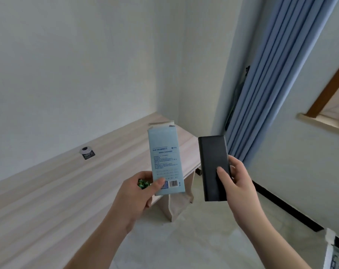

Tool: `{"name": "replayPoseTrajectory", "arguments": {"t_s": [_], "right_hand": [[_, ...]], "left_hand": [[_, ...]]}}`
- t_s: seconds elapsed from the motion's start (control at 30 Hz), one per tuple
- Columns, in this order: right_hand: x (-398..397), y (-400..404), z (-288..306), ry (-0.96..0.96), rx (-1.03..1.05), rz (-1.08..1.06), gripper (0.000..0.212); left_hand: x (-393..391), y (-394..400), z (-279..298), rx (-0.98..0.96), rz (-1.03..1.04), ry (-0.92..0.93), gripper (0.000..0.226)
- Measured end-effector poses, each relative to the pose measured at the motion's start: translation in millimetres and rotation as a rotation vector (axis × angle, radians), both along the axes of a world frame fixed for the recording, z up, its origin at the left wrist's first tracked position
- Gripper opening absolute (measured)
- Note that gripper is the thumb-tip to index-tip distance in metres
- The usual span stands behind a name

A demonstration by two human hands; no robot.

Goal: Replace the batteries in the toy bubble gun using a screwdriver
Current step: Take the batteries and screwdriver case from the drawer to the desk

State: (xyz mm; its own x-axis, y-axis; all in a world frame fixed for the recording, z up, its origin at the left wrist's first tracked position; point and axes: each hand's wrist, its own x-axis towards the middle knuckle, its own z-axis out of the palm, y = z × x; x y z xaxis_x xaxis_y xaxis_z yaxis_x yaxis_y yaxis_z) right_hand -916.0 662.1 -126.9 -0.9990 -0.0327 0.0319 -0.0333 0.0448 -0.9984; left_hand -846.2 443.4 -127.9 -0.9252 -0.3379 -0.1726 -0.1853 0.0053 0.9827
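Here, left hand (137, 193) fingers pinch pale blue box (165, 162) upright, perhaps green batteries (143, 183) too; right hand (237, 183) fingers grip black case (214, 166).

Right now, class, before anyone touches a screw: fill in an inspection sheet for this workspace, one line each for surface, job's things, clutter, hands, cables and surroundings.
Surface: long pale wood-grain desk along the wall, mostly bare.
Job's things: pale blue printed cardboard box, top flap open; flat black rectangular case; small green shiny items, too blurred to identify. No bubble gun or screwdriver seen.
Clutter: small round metal-rimmed fitting on the desk.
Hands: left hand holds the box and the green items; right hand holds the black case, thumb on its face.
Cables: dark line beside the curtain, uncertain.
Surroundings: blue pleated curtain, white walls, wood-framed window sill, pale floor.
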Motion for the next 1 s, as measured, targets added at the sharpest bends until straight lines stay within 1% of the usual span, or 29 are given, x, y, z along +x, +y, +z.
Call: {"name": "replayPoseTrajectory", "arguments": {"t_s": [0.1,0.3,0.4,0.57,0.73,0.87,1.0], "right_hand": [[-37,-35,-2,-0.013,-0.003,0.046,0.032],[-106,-105,-2,-0.026,0.066,0.121,0.033],[-136,-132,-11,-0.048,0.074,0.161,0.033],[-185,-160,-37,-0.094,0.144,0.224,0.035],[-244,-179,-79,-0.167,0.175,0.323,0.032],[-293,-194,-130,-0.324,0.183,0.476,0.029],[-333,-206,-183,-0.488,0.264,0.606,0.034]], "left_hand": [[-36,-33,-7,0.034,0.029,-0.015,0.019],[-96,-98,-19,0.065,0.09,-0.034,0.019],[-118,-119,-32,0.087,0.131,-0.067,0.019],[-146,-141,-60,0.116,0.248,-0.118,0.022],[-186,-156,-103,0.122,0.368,-0.212,0.02],[-215,-157,-150,0.135,0.441,-0.365,0.027],[-234,-141,-184,0.16,0.557,-0.519,0.031]]}}
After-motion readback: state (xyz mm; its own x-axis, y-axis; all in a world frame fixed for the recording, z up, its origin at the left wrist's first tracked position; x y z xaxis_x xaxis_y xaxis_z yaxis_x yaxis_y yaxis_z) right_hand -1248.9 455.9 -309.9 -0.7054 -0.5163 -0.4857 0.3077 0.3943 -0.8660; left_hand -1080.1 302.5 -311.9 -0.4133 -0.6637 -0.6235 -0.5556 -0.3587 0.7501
